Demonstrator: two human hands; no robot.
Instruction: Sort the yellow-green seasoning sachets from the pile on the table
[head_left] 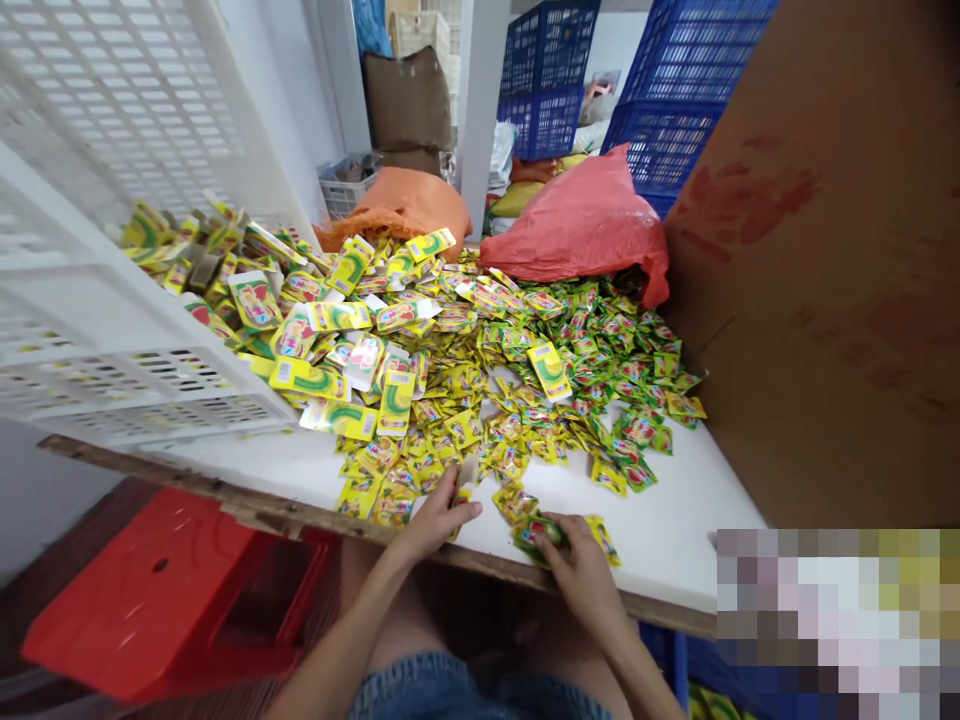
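At the near edge of the white table [675,530], the left hand [437,520] rested palm down, its fingers [465,513] closed around a small yellow sachet [463,492] at the lower fringe of the heap. The right hand [581,572] lay just beside it, fingers curled shut on a small bunch of green-and-yellow sachets [534,530] pressed against the table surface. Below the left forearm, a red plastic stool [150,590] stood beside the table.

Beyond the hands, a large pile of loose sachets [525,380] covered the middle of the table. To its left, larger yellow card packs [322,380] spilled from a tilted white plastic crate [97,330]. A brown cardboard box [825,280] rose along the right side, touching the pile's edge.

Farther back, a red sack [585,225] and an orange sack [409,205] lay at the far edge of the pile. Behind them, stacked blue crates [675,90] stood near a white pillar [480,100].
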